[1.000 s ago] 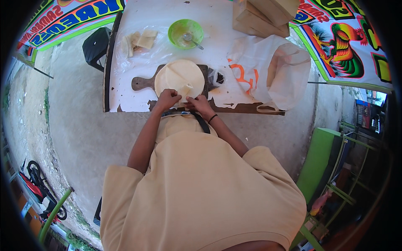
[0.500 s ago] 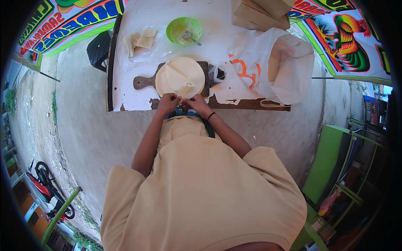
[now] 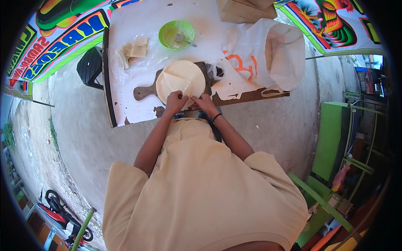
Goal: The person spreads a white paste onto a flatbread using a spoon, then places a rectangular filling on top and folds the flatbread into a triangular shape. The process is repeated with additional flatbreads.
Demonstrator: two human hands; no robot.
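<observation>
A stack of thin round pale wrappers [image 3: 193, 72] lies on a dark wooden cutting board [image 3: 146, 92] at the table's front edge. Its top wrapper [image 3: 177, 83] is partly folded over, with a crease across the stack. My left hand [image 3: 176, 102] pinches the wrapper's near edge, fingers closed. Close beside it, my right hand [image 3: 204, 103] also has its fingers pressed together at the same near edge. Whether filling lies inside the fold cannot be seen. Beyond the board, a green bowl [image 3: 163, 38] holds pale remains and a metal spoon [image 3: 180, 38].
Folded wrapper pieces [image 3: 138, 48] lie on clear plastic at left. Right of the board sit a small plastic bag [image 3: 215, 71] and a large white bag [image 3: 284, 56]; a cardboard box [image 3: 236, 11] stands behind. A dark stool [image 3: 89, 68] is left of the table [image 3: 138, 21].
Both hands have shifted slightly farther over the stack, still at the wrapper's near edge. The raised wrapper flap now looks lower. The whole view has turned a little.
</observation>
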